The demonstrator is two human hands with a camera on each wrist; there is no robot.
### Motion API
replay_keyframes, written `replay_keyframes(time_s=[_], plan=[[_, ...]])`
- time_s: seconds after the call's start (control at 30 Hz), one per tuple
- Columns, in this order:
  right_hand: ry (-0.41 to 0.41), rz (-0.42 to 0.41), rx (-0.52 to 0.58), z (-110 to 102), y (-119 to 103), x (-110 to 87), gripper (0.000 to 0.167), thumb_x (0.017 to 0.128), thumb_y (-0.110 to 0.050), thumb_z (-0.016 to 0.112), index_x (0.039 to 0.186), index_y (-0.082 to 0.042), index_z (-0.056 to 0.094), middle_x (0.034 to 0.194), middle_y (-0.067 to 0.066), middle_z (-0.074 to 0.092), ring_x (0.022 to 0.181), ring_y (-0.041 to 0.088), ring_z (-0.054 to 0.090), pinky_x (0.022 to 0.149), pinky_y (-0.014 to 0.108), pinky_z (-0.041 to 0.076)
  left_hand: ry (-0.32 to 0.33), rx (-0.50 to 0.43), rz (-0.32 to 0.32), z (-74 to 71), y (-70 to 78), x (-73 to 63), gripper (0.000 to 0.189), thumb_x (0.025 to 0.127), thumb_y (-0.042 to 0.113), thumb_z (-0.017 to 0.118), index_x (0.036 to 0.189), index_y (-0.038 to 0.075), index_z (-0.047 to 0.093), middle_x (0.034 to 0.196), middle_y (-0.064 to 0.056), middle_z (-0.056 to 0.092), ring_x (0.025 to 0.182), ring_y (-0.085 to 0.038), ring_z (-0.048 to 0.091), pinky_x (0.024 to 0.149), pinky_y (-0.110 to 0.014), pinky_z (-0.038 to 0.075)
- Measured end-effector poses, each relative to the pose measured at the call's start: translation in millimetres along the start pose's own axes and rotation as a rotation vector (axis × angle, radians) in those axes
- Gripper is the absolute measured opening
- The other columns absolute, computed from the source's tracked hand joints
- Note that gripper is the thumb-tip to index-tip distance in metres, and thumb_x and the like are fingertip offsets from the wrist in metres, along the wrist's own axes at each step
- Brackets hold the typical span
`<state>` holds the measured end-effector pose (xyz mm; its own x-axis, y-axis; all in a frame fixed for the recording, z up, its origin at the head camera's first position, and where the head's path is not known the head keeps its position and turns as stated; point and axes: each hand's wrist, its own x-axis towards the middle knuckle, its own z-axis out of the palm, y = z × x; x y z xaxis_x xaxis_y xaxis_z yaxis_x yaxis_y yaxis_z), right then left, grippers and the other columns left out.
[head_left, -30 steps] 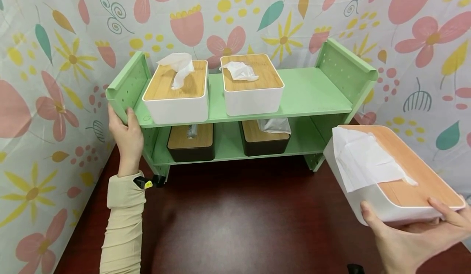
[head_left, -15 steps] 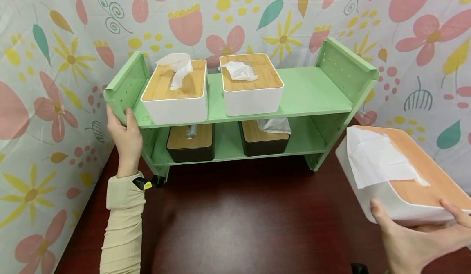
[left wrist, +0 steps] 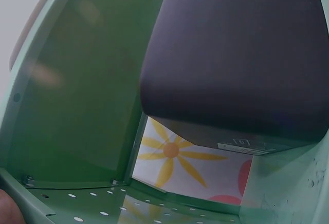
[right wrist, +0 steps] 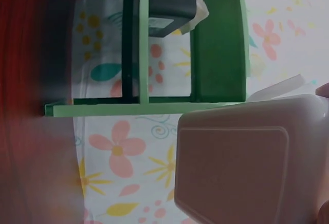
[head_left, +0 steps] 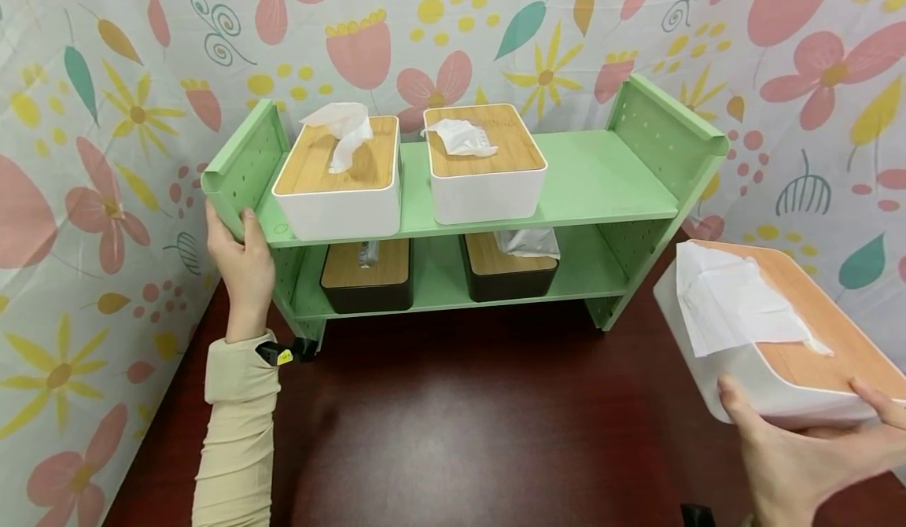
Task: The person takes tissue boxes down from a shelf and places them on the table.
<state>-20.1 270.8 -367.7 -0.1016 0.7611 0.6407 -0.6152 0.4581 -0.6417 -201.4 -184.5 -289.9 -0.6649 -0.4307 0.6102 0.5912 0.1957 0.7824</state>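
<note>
My right hand (head_left: 814, 456) grips the near end of a white tissue box (head_left: 736, 377) with a wooden lid, thumb on its side and fingers at the lid's edge and below. A tissue hangs over the lid. The box is held in the air right of the green shelf (head_left: 602, 173); its underside faces the right wrist view. My left hand (head_left: 244, 271) holds the front edge of the shelf's left side panel. On the upper tier stand a white tissue box (head_left: 340, 211) at left and another white tissue box (head_left: 488, 195) in the middle.
Below sit a left black tissue box (head_left: 368, 297) and a right black tissue box (head_left: 513, 285), both with wooden lids. The shelf stands on a dark red table (head_left: 460, 417). A floral curtain (head_left: 439, 39) surrounds it behind and at the sides.
My right hand has carried the tissue box a little to the right, away from the shelf. The left hand stays on the side panel, and the shelf and its boxes have not moved.
</note>
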Motion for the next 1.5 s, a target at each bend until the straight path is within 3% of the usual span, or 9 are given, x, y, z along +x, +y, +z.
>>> replay_keyframes(time_s=[0.1, 0.3, 0.53, 0.73, 0.87, 1.1, 1.27, 1.5], plan=[[-0.020, -0.017, -0.027, -0.9, 2.3, 1.2, 0.072, 0.041, 0.001, 0.085, 0.101, 0.006, 0.046, 0.127, 0.019, 0.034, 0.131, 0.027, 0.025, 0.113, 0.030, 0.026, -0.004, 0.000, 0.000, -0.2, 0.0, -0.1, 0.045, 0.097, 0.000, 0.039, 0.141, 0.005, 0.044, 0.132, -0.016, 0.054, 0.122, -0.022, 0.054, 0.101, -0.030, 0.044], [-0.071, -0.029, -0.195, -3.1, 9.3, 3.9, 0.074, 0.046, -0.010, 0.088, 0.108, 0.003, 0.049, 0.126, 0.013, 0.037, 0.128, 0.024, 0.028, 0.110, 0.026, 0.021, -0.004, -0.002, -0.008, -0.9, -2.0, -0.2, 0.044, 0.098, 0.002, 0.039, 0.142, 0.006, 0.044, 0.130, -0.016, 0.054, 0.119, -0.022, 0.054, 0.098, -0.028, 0.044], [-0.103, -0.104, -0.369, -13.3, 29.7, 9.9, 0.076, 0.046, -0.028, 0.092, 0.102, 0.004, 0.052, 0.133, 0.011, 0.038, 0.131, 0.022, 0.026, 0.111, 0.028, 0.017, -0.012, -0.016, 0.015, -3.5, -22.0, 6.4, 0.043, 0.099, 0.003, 0.039, 0.141, 0.008, 0.044, 0.128, -0.014, 0.054, 0.118, -0.024, 0.055, 0.097, -0.028, 0.045], [-0.121, -0.159, -0.380, -17.1, 45.8, 14.8, 0.081, 0.044, -0.036, 0.093, 0.100, 0.006, 0.053, 0.138, 0.014, 0.033, 0.135, 0.025, 0.020, 0.115, 0.030, 0.015, -0.009, -0.012, 0.022, -4.4, -25.3, 8.6, 0.042, 0.099, 0.003, 0.039, 0.140, 0.007, 0.044, 0.124, -0.014, 0.055, 0.114, -0.025, 0.056, 0.094, -0.027, 0.046], [-0.138, -0.166, -0.369, -16.1, 51.1, 17.6, 0.081, 0.044, -0.038, 0.092, 0.100, 0.005, 0.052, 0.130, 0.009, 0.037, 0.134, 0.025, 0.021, 0.116, 0.030, 0.012, -0.002, -0.011, 0.012, -3.9, -16.8, 4.9, 0.043, 0.098, 0.002, 0.039, 0.141, 0.006, 0.044, 0.128, -0.014, 0.054, 0.118, -0.024, 0.055, 0.097, -0.028, 0.045], [-0.127, -0.164, -0.359, -10.9, 55.8, 23.9, 0.084, 0.041, -0.044, 0.093, 0.098, 0.004, 0.053, 0.116, -0.004, 0.042, 0.124, 0.023, 0.029, 0.110, 0.029, 0.018, -0.004, -0.015, 0.004, -1.4, -4.9, 0.9, 0.042, 0.098, 0.002, 0.039, 0.140, 0.005, 0.044, 0.128, -0.017, 0.054, 0.119, -0.025, 0.054, 0.097, -0.028, 0.045], [-0.159, -0.183, -0.333, -7.3, 60.4, 29.0, 0.083, 0.043, -0.044, 0.092, 0.095, 0.005, 0.051, 0.113, -0.007, 0.041, 0.121, 0.023, 0.027, 0.108, 0.031, 0.016, -0.005, -0.003, 0.000, -3.2, -15.2, 3.8, 0.045, 0.098, 0.001, 0.039, 0.143, 0.007, 0.042, 0.133, -0.015, 0.053, 0.121, -0.023, 0.054, 0.100, -0.030, 0.045], [-0.148, -0.182, -0.346, -6.9, 71.8, 34.2, 0.084, 0.043, -0.048, 0.091, 0.095, 0.004, 0.051, 0.114, -0.007, 0.043, 0.122, 0.022, 0.029, 0.109, 0.030, 0.017, -0.004, -0.012, 0.002, -5.1, -27.7, 7.7, 0.041, 0.099, 0.004, 0.040, 0.140, 0.005, 0.044, 0.127, -0.013, 0.054, 0.117, -0.023, 0.055, 0.096, -0.027, 0.045]])
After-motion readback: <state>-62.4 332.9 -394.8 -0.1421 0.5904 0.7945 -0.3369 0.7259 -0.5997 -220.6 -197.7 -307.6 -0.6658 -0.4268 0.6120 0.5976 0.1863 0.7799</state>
